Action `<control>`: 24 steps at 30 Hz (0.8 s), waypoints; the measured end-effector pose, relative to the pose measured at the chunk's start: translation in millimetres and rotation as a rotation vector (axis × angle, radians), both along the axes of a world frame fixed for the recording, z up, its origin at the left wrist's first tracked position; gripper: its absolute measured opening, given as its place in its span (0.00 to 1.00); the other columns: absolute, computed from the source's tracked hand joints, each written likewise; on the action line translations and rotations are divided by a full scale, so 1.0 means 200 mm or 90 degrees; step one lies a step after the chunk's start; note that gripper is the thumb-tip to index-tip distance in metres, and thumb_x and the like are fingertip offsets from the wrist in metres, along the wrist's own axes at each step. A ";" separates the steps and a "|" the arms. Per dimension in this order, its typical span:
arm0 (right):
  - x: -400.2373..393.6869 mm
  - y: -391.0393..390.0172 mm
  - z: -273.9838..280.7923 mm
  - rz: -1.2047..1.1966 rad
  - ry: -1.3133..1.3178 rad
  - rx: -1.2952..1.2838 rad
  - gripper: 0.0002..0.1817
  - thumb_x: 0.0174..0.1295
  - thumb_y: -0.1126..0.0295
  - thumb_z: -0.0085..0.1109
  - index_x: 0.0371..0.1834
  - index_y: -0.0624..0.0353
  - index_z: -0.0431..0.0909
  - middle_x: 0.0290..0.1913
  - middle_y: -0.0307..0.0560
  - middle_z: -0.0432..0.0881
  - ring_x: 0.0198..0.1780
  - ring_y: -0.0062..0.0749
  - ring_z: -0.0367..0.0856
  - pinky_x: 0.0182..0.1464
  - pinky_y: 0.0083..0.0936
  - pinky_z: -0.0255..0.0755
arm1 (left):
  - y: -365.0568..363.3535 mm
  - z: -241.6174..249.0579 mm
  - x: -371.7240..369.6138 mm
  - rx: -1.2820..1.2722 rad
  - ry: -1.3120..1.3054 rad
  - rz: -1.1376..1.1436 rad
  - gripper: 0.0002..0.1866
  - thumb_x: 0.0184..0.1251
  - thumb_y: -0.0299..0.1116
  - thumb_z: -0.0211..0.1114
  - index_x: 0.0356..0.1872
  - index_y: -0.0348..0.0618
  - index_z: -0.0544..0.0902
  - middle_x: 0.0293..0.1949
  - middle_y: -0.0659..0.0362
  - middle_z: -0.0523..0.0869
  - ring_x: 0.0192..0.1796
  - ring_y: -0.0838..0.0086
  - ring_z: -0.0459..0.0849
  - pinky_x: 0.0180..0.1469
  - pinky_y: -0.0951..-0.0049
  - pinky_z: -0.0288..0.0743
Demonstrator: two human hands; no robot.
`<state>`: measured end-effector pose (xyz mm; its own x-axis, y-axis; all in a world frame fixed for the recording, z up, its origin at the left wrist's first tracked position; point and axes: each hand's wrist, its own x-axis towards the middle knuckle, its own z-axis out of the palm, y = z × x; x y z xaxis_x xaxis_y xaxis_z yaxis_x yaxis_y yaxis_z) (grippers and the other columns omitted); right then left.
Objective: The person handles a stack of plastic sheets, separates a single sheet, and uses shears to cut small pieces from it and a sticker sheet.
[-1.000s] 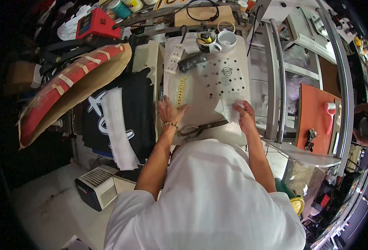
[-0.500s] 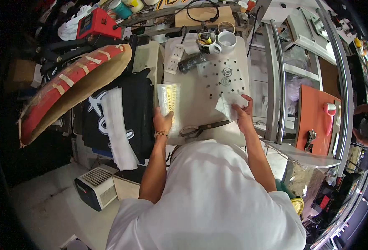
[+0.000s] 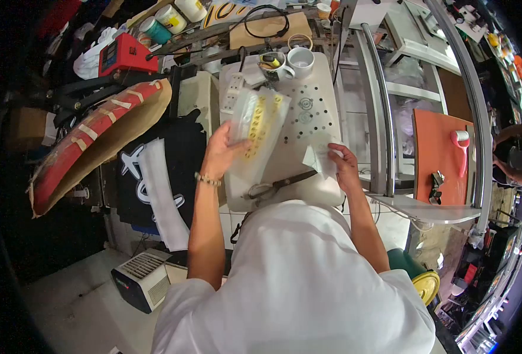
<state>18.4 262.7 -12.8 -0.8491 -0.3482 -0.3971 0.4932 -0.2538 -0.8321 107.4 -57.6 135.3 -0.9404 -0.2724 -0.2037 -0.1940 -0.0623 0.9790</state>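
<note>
- The lettered film has left its place on the table: a second ago it lay beside the open left hand, and now it slants up and away beyond the left fingers, seemingly raised.
- The left fingers are clamped on the near-left part of the film, thumb across its face; they were spread and holding nothing before.
- The film's weight is thus on the left hand, and its far end now covers the dark bundle seen earlier.
- The right hand is little changed, its fingers pinched on the small sheet, to the right of the film and apart from it.
- Both hands are therefore occupied, each with its own piece.
- The scissors lie nearer the body than either set of fingers, between the hands.
- Beyond the right fingers are the dotted sheet and, farther, the white mug.
</note>
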 end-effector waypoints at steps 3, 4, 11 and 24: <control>0.01 0.02 0.05 -0.011 0.018 0.013 0.14 0.65 0.78 0.62 0.54 0.60 0.79 0.42 0.41 0.83 0.40 0.19 0.80 0.40 0.17 0.75 | 0.04 0.06 -0.26 -0.102 0.006 -0.118 0.25 0.58 0.23 0.72 0.58 0.39 0.76 0.50 0.59 0.85 0.55 0.75 0.82 0.59 0.71 0.76; 0.01 0.03 0.08 -0.023 0.029 0.028 0.15 0.64 0.78 0.62 0.54 0.60 0.79 0.42 0.41 0.83 0.40 0.19 0.80 0.40 0.18 0.75 | 0.05 0.06 -0.35 -0.191 -0.007 -0.187 0.27 0.56 0.26 0.75 0.57 0.39 0.75 0.49 0.58 0.85 0.54 0.74 0.82 0.58 0.71 0.75; 0.04 0.14 0.22 -0.028 0.024 0.062 0.20 0.60 0.79 0.67 0.56 0.60 0.78 0.46 0.42 0.82 0.45 0.20 0.78 0.47 0.20 0.74 | 0.16 -0.40 -0.61 -0.806 0.141 -0.078 0.27 0.51 0.37 0.79 0.51 0.40 0.79 0.43 0.48 0.85 0.50 0.69 0.84 0.53 0.65 0.77; 0.06 -0.06 0.50 -0.038 0.189 -0.003 0.36 0.58 0.80 0.66 0.70 0.55 0.64 0.49 0.44 0.81 0.47 0.22 0.79 0.48 0.18 0.74 | 0.41 -0.07 -0.23 -0.048 -0.029 -0.194 0.19 0.61 0.24 0.71 0.54 0.36 0.82 0.36 0.62 0.86 0.35 0.80 0.83 0.36 0.79 0.77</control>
